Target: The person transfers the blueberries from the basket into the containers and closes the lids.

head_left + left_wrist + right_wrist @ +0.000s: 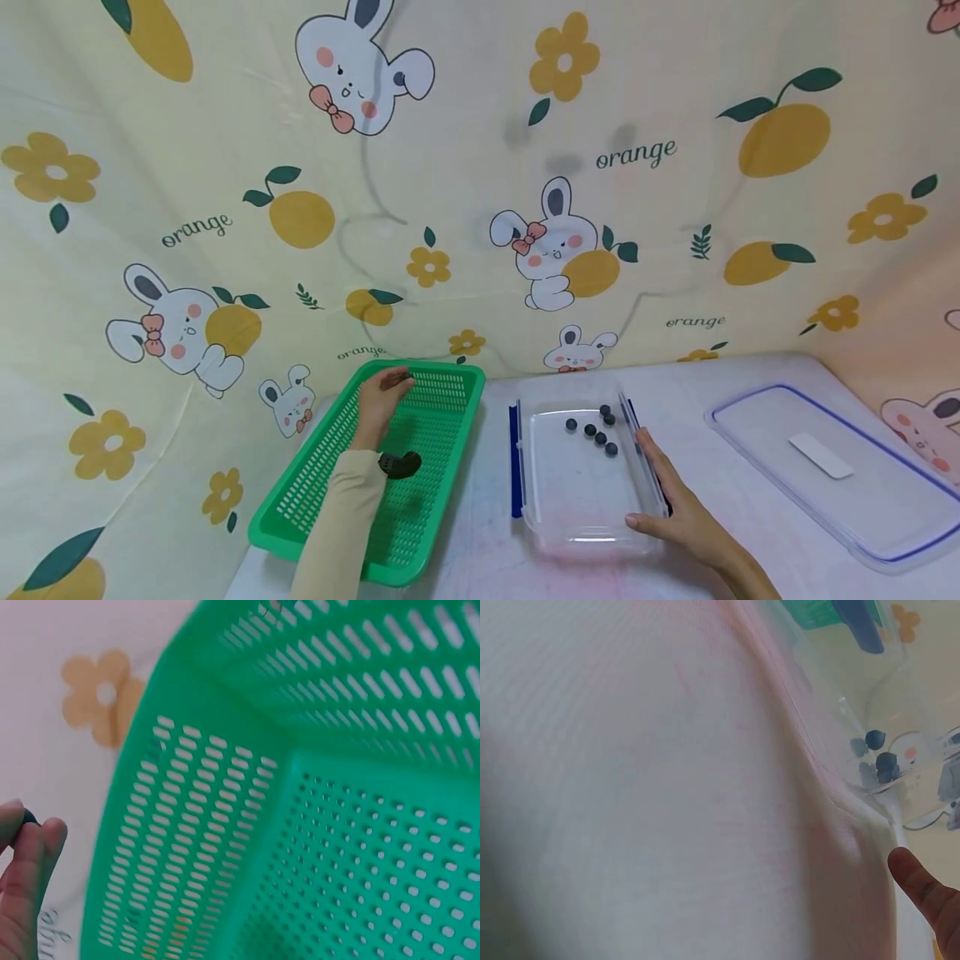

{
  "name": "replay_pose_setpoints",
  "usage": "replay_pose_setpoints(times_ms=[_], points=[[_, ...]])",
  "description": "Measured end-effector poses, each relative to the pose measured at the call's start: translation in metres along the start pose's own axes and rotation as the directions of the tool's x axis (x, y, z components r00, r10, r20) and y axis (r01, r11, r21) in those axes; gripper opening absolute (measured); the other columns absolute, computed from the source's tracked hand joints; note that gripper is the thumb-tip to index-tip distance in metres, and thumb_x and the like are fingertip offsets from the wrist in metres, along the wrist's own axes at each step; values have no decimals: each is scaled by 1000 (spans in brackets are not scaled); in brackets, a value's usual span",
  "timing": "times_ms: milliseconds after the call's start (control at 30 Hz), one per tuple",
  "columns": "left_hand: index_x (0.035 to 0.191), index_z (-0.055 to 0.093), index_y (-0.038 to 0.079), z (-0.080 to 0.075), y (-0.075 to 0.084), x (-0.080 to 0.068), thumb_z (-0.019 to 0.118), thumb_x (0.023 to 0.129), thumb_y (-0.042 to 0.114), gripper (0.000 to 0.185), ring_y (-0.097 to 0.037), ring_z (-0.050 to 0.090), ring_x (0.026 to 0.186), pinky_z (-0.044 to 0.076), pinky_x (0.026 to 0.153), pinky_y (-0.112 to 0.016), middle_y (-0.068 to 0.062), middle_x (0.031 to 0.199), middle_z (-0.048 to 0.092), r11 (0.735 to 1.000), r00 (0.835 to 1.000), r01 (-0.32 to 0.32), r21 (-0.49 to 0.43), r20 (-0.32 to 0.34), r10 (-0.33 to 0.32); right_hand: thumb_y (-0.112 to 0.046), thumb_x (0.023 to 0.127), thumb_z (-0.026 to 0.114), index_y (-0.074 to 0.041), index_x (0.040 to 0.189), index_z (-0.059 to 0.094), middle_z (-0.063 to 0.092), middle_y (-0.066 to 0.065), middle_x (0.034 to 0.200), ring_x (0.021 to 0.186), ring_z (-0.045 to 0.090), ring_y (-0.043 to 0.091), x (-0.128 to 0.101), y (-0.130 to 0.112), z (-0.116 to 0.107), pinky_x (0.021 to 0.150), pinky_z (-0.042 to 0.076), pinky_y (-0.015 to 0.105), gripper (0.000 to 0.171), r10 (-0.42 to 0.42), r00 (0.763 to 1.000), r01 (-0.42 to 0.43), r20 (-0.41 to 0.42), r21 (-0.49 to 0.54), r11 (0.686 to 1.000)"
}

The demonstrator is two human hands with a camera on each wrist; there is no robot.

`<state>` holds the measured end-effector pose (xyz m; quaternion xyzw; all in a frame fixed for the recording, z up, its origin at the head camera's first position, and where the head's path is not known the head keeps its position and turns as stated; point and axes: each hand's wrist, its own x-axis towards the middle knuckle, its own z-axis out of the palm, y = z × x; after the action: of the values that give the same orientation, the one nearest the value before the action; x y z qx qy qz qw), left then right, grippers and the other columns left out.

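My left hand (380, 404) is over the far end of a green plastic basket (461, 467). Its thumb and fingers pinch a small dark ball, like a blueberry (30, 817), mostly covered by the fingertips. Stretched along the right side of a clear plastic container (577, 542), my right hand (686, 521) touches it, with the thumb at the front right corner. Several dark blueberries (590, 430) lie inside the container towards its far right. The right wrist view shows the thumb (922, 889) straight, close to the container, and a few blueberries (874, 739) through its wall.
A clear lid (750, 417) with a blue seal and a white label (821, 456) lies on the table to the right. The container's blue side flap (515, 462) hangs on its left. Behind stands a patterned cloth (450, 167).
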<state>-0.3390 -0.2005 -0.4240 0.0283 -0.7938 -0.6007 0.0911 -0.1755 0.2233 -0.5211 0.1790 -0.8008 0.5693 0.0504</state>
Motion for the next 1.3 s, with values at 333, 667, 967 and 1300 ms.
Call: replay_pose_setpoints(times_ms=[333, 667, 967, 1300], points=[[121, 65, 4, 14, 32, -24, 70, 91, 13, 32, -28, 55, 113, 43, 97, -49, -14, 120, 61, 998, 983, -52, -29, 173, 56, -10, 78, 74, -19, 157, 7, -3, 13, 161, 143, -1, 23, 0, -4, 1, 95, 5, 77, 105, -8, 1000, 8, -9, 3, 1000], [120, 66, 2, 45, 50, -43, 71, 89, 11, 32, -29, 53, 115, 41, 98, -52, -13, 118, 61, 991, 960, -53, -124, 268, 84, -9, 78, 74, -19, 157, 7, -3, 12, 161, 143, -2, 27, 0, -4, 1, 96, 4, 76, 105, -14, 1000, 14, -6, 6, 1000], [122, 63, -2, 82, 61, -58, 69, 90, 7, 34, -29, 61, 106, 46, 95, -43, -16, 117, 61, 979, 931, -39, -199, 349, 108, -9, 77, 74, -19, 157, 7, -3, 13, 161, 140, -1, 42, 1, -6, 2, 94, 5, 77, 105, -11, 1000, 11, -2, 12, 1000], [114, 68, 5, 138, 68, -74, 74, 86, 11, 29, -21, 57, 104, 50, 91, -35, -4, 112, 62, 974, 928, 20, -224, 368, 65, -11, 77, 74, -22, 157, 4, -4, 16, 160, 137, 0, 53, 1, -6, 1, 91, 7, 82, 107, 39, 999, -39, -1, -31, 999]])
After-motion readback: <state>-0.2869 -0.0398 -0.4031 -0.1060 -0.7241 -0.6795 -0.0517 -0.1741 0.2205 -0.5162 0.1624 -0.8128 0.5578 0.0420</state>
